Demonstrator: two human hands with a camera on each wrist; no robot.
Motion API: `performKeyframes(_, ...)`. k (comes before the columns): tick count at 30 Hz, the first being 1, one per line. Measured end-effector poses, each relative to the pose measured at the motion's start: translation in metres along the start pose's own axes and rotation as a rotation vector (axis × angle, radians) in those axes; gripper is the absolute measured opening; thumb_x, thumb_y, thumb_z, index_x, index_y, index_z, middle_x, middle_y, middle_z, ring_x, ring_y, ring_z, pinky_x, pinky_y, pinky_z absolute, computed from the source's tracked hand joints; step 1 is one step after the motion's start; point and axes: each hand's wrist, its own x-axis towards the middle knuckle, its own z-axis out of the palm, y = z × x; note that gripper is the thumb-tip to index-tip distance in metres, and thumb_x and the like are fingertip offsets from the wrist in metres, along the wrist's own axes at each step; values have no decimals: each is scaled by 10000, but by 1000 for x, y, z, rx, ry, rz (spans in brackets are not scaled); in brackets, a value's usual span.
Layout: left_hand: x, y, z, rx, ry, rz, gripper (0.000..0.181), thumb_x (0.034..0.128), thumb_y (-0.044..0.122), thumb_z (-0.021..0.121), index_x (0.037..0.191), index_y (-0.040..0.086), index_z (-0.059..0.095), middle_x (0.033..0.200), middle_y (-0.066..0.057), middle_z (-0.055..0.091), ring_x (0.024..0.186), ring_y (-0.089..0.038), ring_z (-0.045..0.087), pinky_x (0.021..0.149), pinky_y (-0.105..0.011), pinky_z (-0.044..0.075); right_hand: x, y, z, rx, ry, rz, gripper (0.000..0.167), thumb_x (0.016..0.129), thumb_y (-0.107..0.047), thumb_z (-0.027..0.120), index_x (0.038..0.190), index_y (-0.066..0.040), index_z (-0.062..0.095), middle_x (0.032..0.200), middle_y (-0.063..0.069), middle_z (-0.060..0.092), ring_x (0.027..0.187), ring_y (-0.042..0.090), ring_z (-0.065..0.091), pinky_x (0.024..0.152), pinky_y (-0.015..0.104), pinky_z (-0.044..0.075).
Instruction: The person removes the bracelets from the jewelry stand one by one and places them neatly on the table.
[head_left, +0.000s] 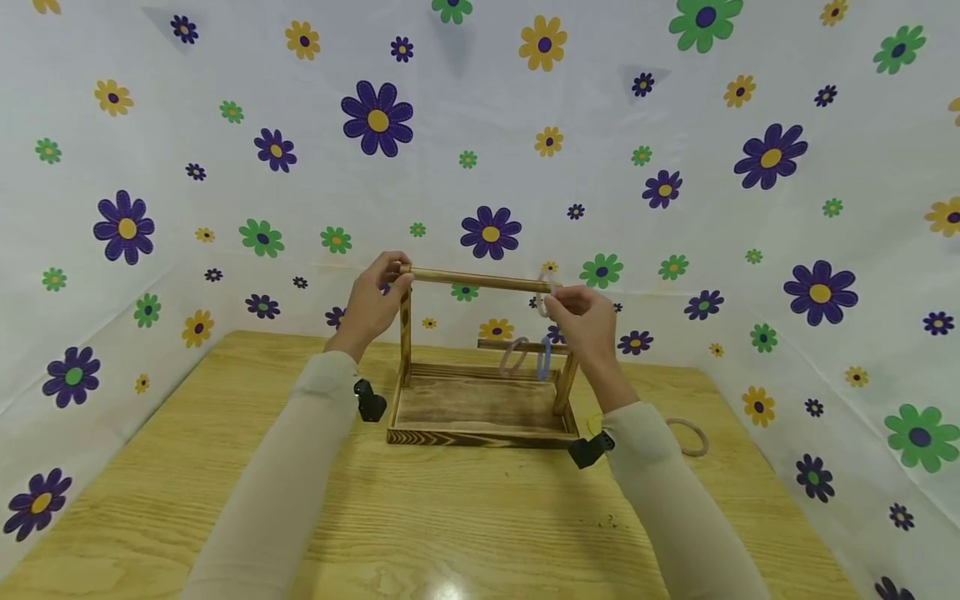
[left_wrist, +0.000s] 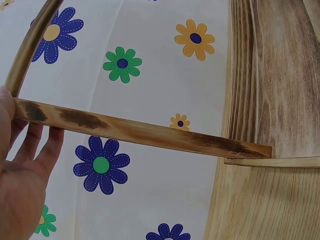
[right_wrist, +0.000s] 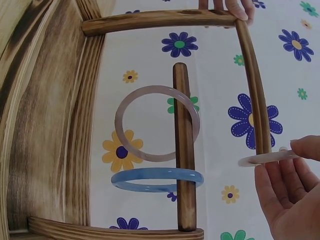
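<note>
A wooden stand has a tray base (head_left: 480, 439), a left post (head_left: 406, 333) and a top rod (head_left: 480, 280). At the post's top corner, my left hand (head_left: 369, 307) grips the frame, thumb in front and fingers behind. My right hand (head_left: 588, 323) pinches a pale translucent ring (right_wrist: 250, 161) between thumb and fingers, at the top rod's right end. Below, a shorter rod (right_wrist: 181, 85) carries a pinkish ring (right_wrist: 120, 117) and a blue ring (right_wrist: 150, 174). In the left wrist view, my left fingers lie behind the post (left_wrist: 130, 131).
On the wooden table (head_left: 450, 508), a brownish ring (head_left: 703, 443) lies right of the stand, beyond my right wrist. Something yellow (head_left: 593, 422) is partly hidden by that wrist. Small dark specks (head_left: 610, 522) are near the front. Flowered cloth (head_left: 480, 125) surrounds the table's back and sides.
</note>
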Motion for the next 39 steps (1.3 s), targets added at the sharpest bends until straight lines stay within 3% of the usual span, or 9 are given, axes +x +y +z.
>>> performKeyframes(7, 0, 0, 0, 0, -5, -3, 340, 1096, 281, 509, 1380, 94, 512, 1417, -185, 559, 1384, -365, 540, 1086, -568, 480, -1, 1, -9, 25, 10, 27, 294, 963, -181, 729, 1155, 38, 690, 1120, 208, 723, 809, 9, 666, 745, 132, 563)
performKeyframes(16, 0, 0, 0, -8, -8, -11, 358, 1095, 291, 513, 1392, 91, 509, 1435, -188, 555, 1394, -360, 535, 1096, -569, 479, 1, 6, -17, 20, 32, 19, 283, 958, -188, 738, 1134, 30, 699, 1029, 114, 724, 788, -5, 672, 760, 172, 587)
performKeyframes(23, 1, -2, 0, -4, 1, -17, 355, 1094, 292, 514, 1391, 97, 513, 1430, -182, 557, 1398, -359, 534, 1088, -559, 492, 1, 9, -23, 40, 53, 27, 311, 956, -170, 738, 1149, 68, 685, 1073, 178, 725, 786, -32, 661, 754, 125, 568)
performKeyframes(32, 2, -4, 1, -10, 0, -15, 348, 1092, 301, 516, 1387, 117, 516, 1421, -166, 561, 1388, -345, 542, 1082, -553, 497, -1, 13, -36, 67, 65, 32, 311, 961, -168, 733, 1150, 71, 674, 893, -96, 677, 782, -13, 685, 759, 122, 575)
performKeyframes(39, 0, -3, 0, 0, 0, -15, 353, 1093, 301, 516, 1392, 114, 517, 1417, -170, 568, 1380, -350, 547, 1087, -561, 489, -3, 13, -42, 117, 67, 35, 308, 953, -130, 737, 1146, 98, 663, 860, -131, 683, 798, -5, 694, 772, 147, 594)
